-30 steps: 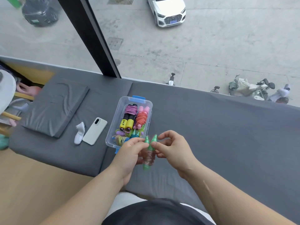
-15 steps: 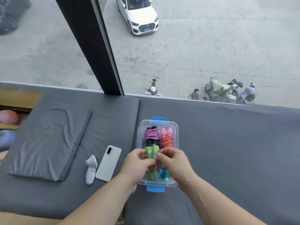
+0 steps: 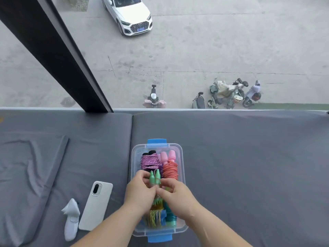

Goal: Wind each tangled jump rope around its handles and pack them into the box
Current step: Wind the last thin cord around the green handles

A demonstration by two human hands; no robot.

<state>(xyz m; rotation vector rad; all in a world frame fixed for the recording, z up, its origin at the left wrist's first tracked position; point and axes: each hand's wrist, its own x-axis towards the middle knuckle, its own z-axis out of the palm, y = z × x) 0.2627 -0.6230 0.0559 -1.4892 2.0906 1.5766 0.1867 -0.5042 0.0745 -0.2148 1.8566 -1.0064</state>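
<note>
We look down on a clear plastic box with blue latches [image 3: 182,158], which stands open on the grey padded surface [image 3: 240,166], just to the right of the seam between two cushions. Over the middle of the box the left hand [image 3: 140,193] and the right hand [image 3: 176,196] meet, thumb tips nearly touching. Both have their fingers curled round the wound jump rope with pale green plastic handles [image 3: 154,178], gripping it from either side. Its two handle tips lie side by side and point away from us; the hands cover its cord. We cannot tell whether this rope already rests on the bundles beneath it. At the far end of the box we note a purple cord wound on black handles [image 3: 150,161] and, just beside it on the right, a coral cord wound on pink handles [image 3: 170,168]. At the near end lie a yellow-green cord bundle [image 3: 154,217] and teal handles [image 3: 171,219], partly hidden by the wrists. Left of the box, well apart from it, a white smartphone [image 3: 96,205] lies face down, with a small white plastic device [image 3: 71,220] just beside it. Beyond these we see a flat grey pad [image 3: 26,175]. Through the window, past a black frame post [image 3: 53,54], we see a white car [image 3: 130,15] and parked scooters [image 3: 231,93] on concrete.
</note>
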